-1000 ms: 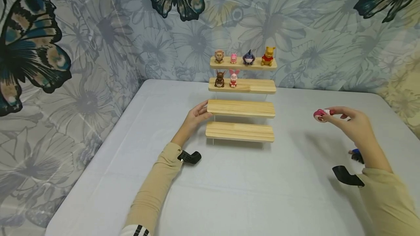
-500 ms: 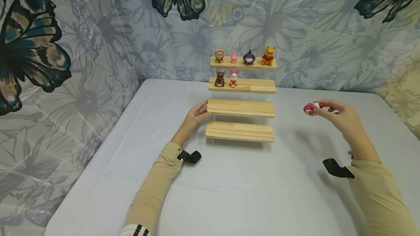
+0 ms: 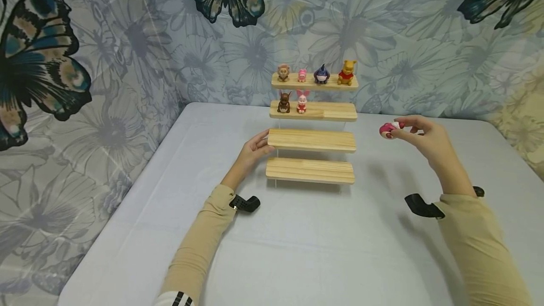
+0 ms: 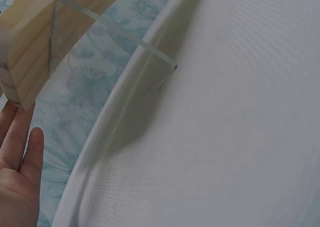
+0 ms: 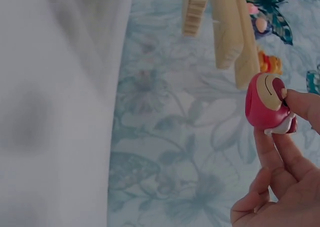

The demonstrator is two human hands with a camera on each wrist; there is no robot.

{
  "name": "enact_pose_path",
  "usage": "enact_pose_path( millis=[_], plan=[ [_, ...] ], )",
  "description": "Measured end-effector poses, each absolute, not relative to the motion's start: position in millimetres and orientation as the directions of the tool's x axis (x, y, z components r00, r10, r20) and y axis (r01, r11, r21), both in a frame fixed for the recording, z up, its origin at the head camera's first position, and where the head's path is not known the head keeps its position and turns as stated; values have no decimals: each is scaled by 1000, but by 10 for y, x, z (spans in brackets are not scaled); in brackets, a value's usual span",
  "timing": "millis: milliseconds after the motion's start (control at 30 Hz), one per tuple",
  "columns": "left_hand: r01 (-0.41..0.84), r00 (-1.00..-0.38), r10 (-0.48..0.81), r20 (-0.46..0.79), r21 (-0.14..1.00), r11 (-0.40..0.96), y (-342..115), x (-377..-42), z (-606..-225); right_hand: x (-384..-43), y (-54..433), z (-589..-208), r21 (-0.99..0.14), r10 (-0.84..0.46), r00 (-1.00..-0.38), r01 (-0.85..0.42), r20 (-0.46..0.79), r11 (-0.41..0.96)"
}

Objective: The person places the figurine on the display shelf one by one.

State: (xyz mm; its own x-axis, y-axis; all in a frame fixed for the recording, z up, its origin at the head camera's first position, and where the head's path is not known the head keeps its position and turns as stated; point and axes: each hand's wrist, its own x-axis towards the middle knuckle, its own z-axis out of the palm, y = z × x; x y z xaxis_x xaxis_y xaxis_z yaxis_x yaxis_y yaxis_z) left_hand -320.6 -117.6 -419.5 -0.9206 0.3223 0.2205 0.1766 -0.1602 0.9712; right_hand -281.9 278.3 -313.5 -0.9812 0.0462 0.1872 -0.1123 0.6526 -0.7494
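Observation:
In the head view my right hand (image 3: pixel 431 143) pinches a small pink-and-white toy figurine (image 3: pixel 390 129) above the table, to the right of the shelves. The right wrist view shows the figurine (image 5: pixel 265 99) tilted on its side, thumb at its cream face and fingers below. My left hand (image 3: pixel 250 155) grips the left end of the third wooden shelf down (image 3: pixel 312 140), thumb in front and fingers behind. In the left wrist view, fingers of the left hand (image 4: pixel 20 172) touch the board's corner (image 4: pixel 30 62). The thumb is hidden there.
Several animal figurines stand on the top shelf (image 3: pixel 331 86), including a yellow bear (image 3: pixel 347 72). The second shelf (image 3: pixel 331 111) bears a brown figurine (image 3: pixel 284 102) and a pink-eared one (image 3: pixel 301 102). Clear supports join the shelves on the white-covered table (image 3: pixel 318 244).
My right hand has moved left and farther back with the pink figurine, closer to the shelves. The right arm now covers the blue-and-black thing on the table. The left hand stays put.

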Motion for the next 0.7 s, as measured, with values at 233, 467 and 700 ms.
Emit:
enact_pose_path(
  millis=[233, 467, 700],
  plan=[
    [188, -919, 318, 232, 968, -165, -1185, -3213, -4200, -2927, 2604, -3085, -763, 42, -980, -124, 194, 634],
    [172, -923, 321, 214, 973, -153, -1177, -3237, -4170, -3030, 2483, -3058, -777, 25, -976, -155, 215, 610],
    [164, -920, 339, 197, 979, -124, -1171, -3091, -4027, -3398, 2495, -3255, -817, -47, -963, -250, 264, 520]
  ],
)
